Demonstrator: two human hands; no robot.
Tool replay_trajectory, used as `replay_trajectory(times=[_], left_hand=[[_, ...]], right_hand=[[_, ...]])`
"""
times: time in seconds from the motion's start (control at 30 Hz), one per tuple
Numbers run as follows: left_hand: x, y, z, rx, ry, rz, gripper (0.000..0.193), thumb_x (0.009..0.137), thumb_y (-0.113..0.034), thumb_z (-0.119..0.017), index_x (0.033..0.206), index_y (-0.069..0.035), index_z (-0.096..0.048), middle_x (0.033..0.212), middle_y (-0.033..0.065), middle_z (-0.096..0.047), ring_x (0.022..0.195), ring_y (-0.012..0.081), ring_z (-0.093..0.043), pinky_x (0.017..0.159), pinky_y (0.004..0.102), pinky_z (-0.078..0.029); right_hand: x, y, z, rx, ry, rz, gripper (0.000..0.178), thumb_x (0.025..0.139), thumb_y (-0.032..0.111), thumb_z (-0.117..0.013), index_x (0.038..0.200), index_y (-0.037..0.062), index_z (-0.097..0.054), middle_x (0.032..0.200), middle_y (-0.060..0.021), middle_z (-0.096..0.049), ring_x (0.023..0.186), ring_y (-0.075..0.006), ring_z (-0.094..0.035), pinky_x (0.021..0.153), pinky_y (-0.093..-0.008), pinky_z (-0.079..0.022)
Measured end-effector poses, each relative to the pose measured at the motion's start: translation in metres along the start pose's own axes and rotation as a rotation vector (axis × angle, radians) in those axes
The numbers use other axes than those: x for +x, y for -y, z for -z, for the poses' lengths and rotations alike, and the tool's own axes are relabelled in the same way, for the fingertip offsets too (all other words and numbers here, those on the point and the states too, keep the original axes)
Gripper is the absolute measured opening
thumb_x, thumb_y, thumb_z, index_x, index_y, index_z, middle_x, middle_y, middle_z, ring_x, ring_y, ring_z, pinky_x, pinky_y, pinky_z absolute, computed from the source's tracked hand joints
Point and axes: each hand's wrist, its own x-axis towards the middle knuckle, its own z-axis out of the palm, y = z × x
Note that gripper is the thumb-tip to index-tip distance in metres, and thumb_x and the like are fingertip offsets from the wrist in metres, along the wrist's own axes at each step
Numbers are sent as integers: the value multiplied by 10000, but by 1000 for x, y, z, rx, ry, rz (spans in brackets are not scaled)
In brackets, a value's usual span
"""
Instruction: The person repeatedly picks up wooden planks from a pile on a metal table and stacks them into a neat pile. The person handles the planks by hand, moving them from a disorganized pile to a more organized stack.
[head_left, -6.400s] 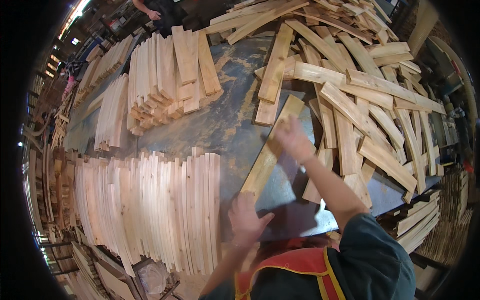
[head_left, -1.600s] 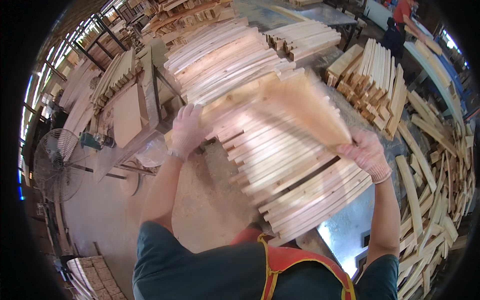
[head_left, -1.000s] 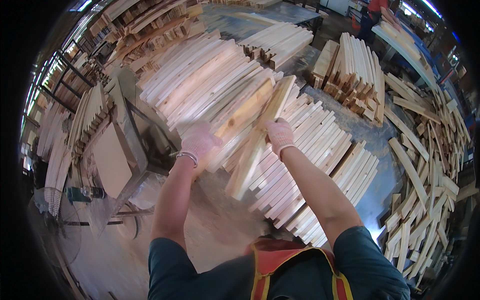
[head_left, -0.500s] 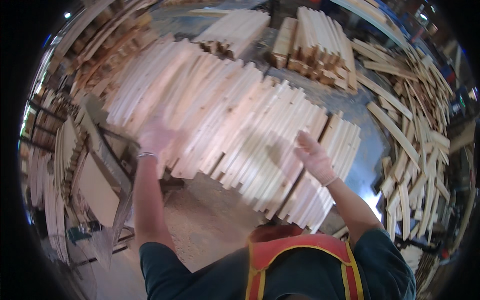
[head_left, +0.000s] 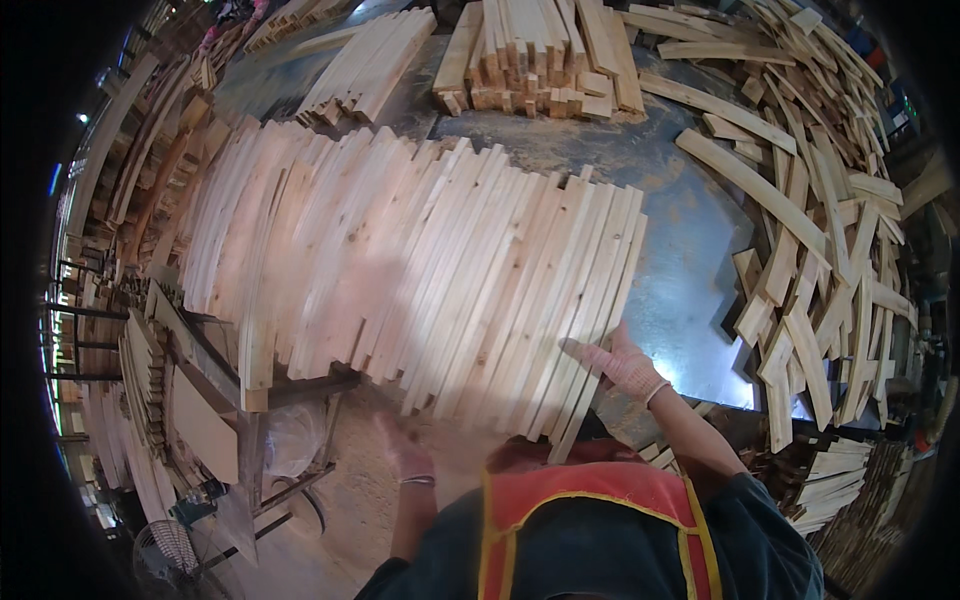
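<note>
- Touching the right end of the row, the right hand lays its thumb across the upper edges of the last boards, its other fingers toward the outer side; whether they grip, I cannot tell
- The left hand is blurred, just beyond the near ends of the row, above the floor; I cannot tell whether its fingers are curled or spread
- The row, pale boards standing on edge side by side, lies across the near part of the table, its near and far ends uneven
- Toward its left, one board juts out nearer than those beside it
- Behind the row are a low stack and, to its right, a taller stack
- Right of the row, past a shiny bare strip of table, loose boards lie crosswise in a heap
- At lower left are a bag and a fan
- The person wears a red apron edged in yellow
</note>
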Motion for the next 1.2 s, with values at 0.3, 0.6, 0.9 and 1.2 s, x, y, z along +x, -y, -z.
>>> replay_trajectory(times=[0.3,0.6,0.9,1.2], left_hand=[[-139,40,-39,533,827,374,436,1021,-438,-645,1281,-88,-657,1145,80,-657,1055,254,-643,960,402,-562],[-89,16,-250,941,806,-182,798,965,-531,-683,1492,47,-530,1566,275,-502,1413,406,-537,1170,475,-445],[-136,-2,-331,1246,768,-231,1161,804,-653,-786,1627,36,-343,1627,283,-431,1468,412,-486,1206,434,-413],[-235,-159,-361,407,917,-789,1070,790,-473,-856,1639,-49,-362,1524,261,-487,1401,437,-514,1175,474,-429]], right_hand=[[45,-80,71,-250,-201,154,1217,863,736,-723,1605,-110,-258,1260,-277,-703,1183,-354,-701,979,-394,-557],[90,-50,163,-478,-221,245,1062,869,758,-673,1587,19,-415,1443,-293,-618,1312,-438,-618,1104,-466,-495],[93,-52,133,-79,-269,303,937,808,587,-830,1405,-76,-545,1246,-254,-725,1160,-374,-711,1002,-416,-557],[-80,65,174,351,-471,1010,703,914,186,-865,1477,17,-479,1384,-107,-599,1219,-217,-603,1063,-378,-516]])
